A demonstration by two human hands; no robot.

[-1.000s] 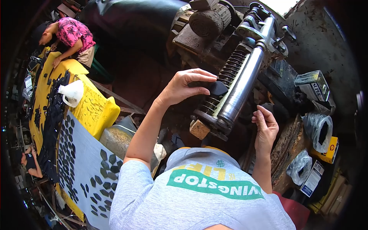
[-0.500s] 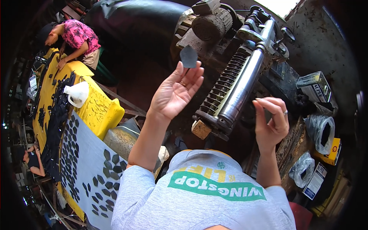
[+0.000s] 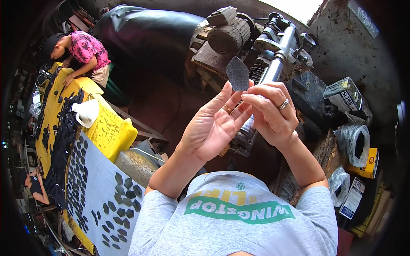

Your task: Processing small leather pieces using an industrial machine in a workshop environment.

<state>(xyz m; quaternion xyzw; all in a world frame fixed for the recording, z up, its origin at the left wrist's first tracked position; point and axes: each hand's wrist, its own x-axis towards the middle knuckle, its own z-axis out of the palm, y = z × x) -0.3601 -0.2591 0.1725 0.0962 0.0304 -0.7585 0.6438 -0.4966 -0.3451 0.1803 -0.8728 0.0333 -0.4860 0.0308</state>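
My left hand and my right hand are raised together in front of my chest. Between their fingertips they hold a small dark grey flat piece with a pointed lower end, standing upright. My left palm faces me with the fingers spread; my right hand, with a ring on it, pinches the lower edge of the piece. Right behind the hands stands a rusty machine with a ribbed roller and a motor.
At the left, a yellow-covered table and a grey sheet carry several dark cut pieces. A person in a pink shirt leans over the table's far end; another person sits at the lower left. Boxes and plastic bags are stacked at the right.
My left hand lifted the dark piece off the roller and raised it. My right hand came up from beside the machine and joined the left on the piece.
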